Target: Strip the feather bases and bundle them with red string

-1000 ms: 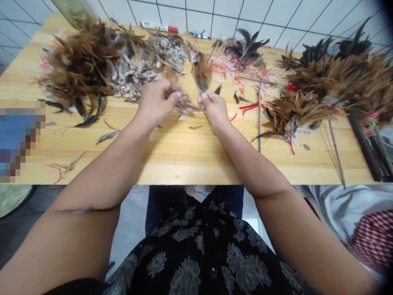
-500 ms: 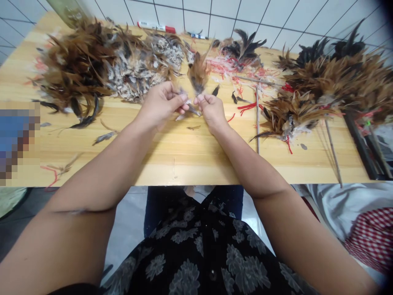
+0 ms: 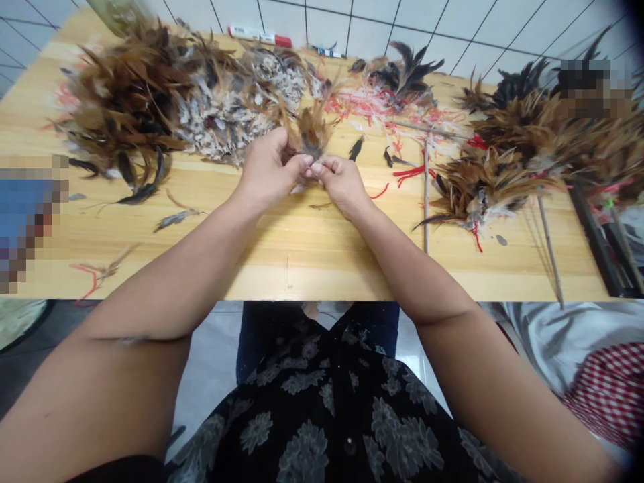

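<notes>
A small bunch of brown feathers (image 3: pixel 310 131) stands fanned upward above a wooden table (image 3: pixel 312 255). My left hand (image 3: pixel 269 168) and my right hand (image 3: pixel 339 181) meet at its base, both with fingers pinched closed on the quill ends. Thumbs and forefingers of the two hands touch each other. Just behind the hands lies a big heap of brown, black and speckled grey feathers (image 3: pixel 166 100).
Finished feather dusters on thin sticks (image 3: pixel 508 161) lie at the right, with red string scraps (image 3: pixel 402 176) between. A red and white marker (image 3: pixel 259 35) sits at the table's far edge. Loose feathers (image 3: pixel 174 219) dot the left front. A blurred blue patch (image 3: pixel 23 215) lies at left.
The hands have come together and shifted slightly left; the feather bunch has lowered and leaned toward the heap. My left hand now pinches the same bunch as the right.
</notes>
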### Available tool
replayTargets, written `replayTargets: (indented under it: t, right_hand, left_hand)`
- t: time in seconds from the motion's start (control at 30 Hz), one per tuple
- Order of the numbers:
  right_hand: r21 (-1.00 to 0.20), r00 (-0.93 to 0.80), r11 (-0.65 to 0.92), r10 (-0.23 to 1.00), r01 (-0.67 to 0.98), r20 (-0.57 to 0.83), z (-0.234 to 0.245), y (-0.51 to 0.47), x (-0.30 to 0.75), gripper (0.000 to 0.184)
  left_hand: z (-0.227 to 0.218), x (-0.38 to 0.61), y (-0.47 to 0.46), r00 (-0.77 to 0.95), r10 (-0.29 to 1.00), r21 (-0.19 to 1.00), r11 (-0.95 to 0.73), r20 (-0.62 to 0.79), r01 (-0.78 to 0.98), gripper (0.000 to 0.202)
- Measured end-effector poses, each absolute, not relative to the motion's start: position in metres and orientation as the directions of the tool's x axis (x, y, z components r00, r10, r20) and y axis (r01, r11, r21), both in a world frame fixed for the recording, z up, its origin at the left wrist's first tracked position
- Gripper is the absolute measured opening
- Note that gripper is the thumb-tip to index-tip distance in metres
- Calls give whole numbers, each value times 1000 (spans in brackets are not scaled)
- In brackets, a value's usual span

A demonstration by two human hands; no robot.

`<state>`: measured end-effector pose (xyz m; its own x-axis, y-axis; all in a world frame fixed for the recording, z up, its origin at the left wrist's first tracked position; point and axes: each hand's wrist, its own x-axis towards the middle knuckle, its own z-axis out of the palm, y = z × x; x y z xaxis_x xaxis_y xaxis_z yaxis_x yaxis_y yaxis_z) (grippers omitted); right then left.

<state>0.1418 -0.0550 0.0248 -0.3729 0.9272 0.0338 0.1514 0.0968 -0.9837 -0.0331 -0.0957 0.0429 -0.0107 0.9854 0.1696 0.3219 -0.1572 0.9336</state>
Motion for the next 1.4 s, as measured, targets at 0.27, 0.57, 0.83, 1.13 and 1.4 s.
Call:
replayTargets:
  t: [0.27, 0.57, 0.83, 1.13, 1.4]
  right_hand:
    - [-972, -376, 168, 922, 164, 96, 24, -57, 142, 42]
    - [-969, -422, 148, 905, 196, 53, 28, -62, 140, 49]
    - [-977, -443, 116, 896, 178, 26, 27, -63, 137, 53]
    - [-997, -472, 6, 881, 76, -31, 42, -69, 138, 49]
    - [-996, -439, 10, 898, 85, -29, 46, -70, 138, 48]
  left_hand:
    - [35, -37, -91, -66, 987, 962, -124, 144, 243, 58]
    - [32, -32, -93, -1, 991, 984, -130, 131, 124, 59]
    - [40, -35, -95, 60, 996, 981, -79, 70, 177, 67]
    - [43, -34, -95, 9, 992, 982, -123, 123, 141, 66]
    - [47, -34, -94, 22, 993, 977, -117, 115, 177, 60]
